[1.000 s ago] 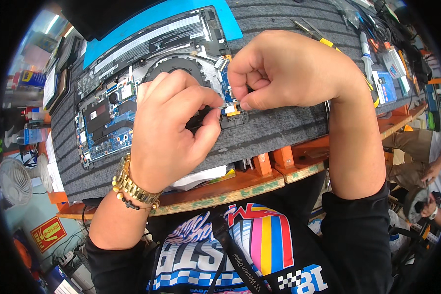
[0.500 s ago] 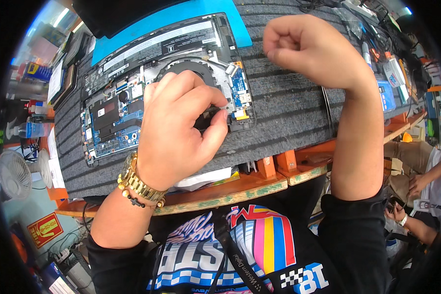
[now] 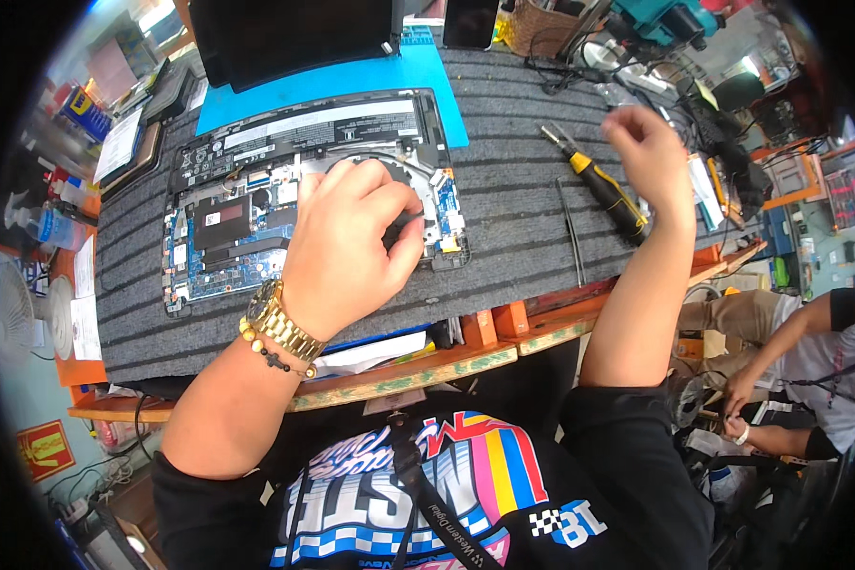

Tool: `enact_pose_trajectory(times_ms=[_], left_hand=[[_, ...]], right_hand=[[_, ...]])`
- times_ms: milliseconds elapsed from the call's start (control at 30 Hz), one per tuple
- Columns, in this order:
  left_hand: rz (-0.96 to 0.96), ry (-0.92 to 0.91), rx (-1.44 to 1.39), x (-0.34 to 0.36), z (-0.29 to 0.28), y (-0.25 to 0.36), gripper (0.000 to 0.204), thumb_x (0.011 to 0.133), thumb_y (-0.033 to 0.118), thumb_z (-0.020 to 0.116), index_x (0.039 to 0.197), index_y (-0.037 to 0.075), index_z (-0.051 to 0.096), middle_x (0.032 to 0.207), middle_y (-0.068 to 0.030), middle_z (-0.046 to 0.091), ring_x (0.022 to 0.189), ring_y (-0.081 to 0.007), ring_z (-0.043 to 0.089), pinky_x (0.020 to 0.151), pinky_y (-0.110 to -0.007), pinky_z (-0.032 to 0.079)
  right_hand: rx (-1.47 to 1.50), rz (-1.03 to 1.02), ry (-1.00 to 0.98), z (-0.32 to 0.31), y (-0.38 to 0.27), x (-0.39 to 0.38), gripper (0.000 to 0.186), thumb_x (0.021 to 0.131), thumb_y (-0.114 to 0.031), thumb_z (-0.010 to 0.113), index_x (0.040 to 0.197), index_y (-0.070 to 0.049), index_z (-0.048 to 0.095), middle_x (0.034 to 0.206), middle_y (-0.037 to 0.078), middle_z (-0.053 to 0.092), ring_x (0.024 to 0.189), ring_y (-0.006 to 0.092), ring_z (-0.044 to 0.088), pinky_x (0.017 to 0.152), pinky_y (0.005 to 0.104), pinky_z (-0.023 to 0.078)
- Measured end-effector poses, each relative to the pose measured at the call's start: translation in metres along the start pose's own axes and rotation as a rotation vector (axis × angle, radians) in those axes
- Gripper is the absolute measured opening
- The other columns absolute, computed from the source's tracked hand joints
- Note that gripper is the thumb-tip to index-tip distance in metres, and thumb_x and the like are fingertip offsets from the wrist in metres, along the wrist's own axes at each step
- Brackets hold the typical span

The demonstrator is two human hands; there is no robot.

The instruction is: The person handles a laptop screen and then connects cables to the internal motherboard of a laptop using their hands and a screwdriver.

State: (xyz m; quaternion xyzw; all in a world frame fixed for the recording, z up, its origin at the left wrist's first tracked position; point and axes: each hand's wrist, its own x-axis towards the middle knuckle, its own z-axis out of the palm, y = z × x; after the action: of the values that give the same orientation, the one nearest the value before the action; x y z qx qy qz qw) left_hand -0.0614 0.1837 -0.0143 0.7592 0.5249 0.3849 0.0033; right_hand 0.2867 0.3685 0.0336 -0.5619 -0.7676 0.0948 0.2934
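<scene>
Left hand (image 3: 351, 242) rests fingers-down on the opened laptop (image 3: 304, 195) mid-desk (image 3: 522, 204); right hand (image 3: 651, 152) hangs raised above the yellow-handled screwdriver (image 3: 603, 185) near the desk's right edge.

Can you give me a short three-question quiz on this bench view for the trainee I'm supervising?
1. True or false: the left hand rests on the opened laptop, over its round fan area.
2. Which tool lies nearest the raised right hand? A) the yellow-and-black screwdriver B) a hammer C) a tape measure
3. What lies on the grey mat between the laptop and the screwdriver?

Key:
1. True. The fingers curl down onto the board beside the fan.
2. A. It lies slantwise on the mat just under that hand.
3. Thin dark tweezers, lying lengthwise and touching neither.
</scene>
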Motion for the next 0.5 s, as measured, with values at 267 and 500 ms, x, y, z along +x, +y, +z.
enact_pose_trajectory(times_ms=[267, 500], left_hand=[[0.003, 0.062, 0.026, -0.002, -0.004, -0.007, 0.008, 0.086, 0.011, 0.079, 0.088, 0.013, 0.071, 0.087, -0.0015, 0.061, 0.088, -0.0253, 0.06, 0.084, -0.042, 0.042], [0.003, 0.06, 0.003, -0.003, -0.004, -0.008, 0.007, 0.086, 0.012, 0.078, 0.088, 0.013, 0.072, 0.087, -0.0015, 0.061, 0.088, -0.0256, 0.06, 0.084, -0.042, 0.042]], right_hand=[[-0.237, 0.086, -0.373, -0.005, -0.014, -0.038, 0.043, 0.091, -0.024, 0.086, 0.125, 0.0, 0.073, 0.119, 0.021, 0.078, 0.113, 0.0368, 0.074, 0.097, 0.044, 0.056], [0.061, 0.038, -0.259, -0.021, -0.024, -0.052, 0.031, 0.102, -0.023, 0.075, 0.121, 0.001, 0.07, 0.102, 0.012, 0.074, 0.095, 0.021, 0.069, 0.086, 0.0361, 0.054]])
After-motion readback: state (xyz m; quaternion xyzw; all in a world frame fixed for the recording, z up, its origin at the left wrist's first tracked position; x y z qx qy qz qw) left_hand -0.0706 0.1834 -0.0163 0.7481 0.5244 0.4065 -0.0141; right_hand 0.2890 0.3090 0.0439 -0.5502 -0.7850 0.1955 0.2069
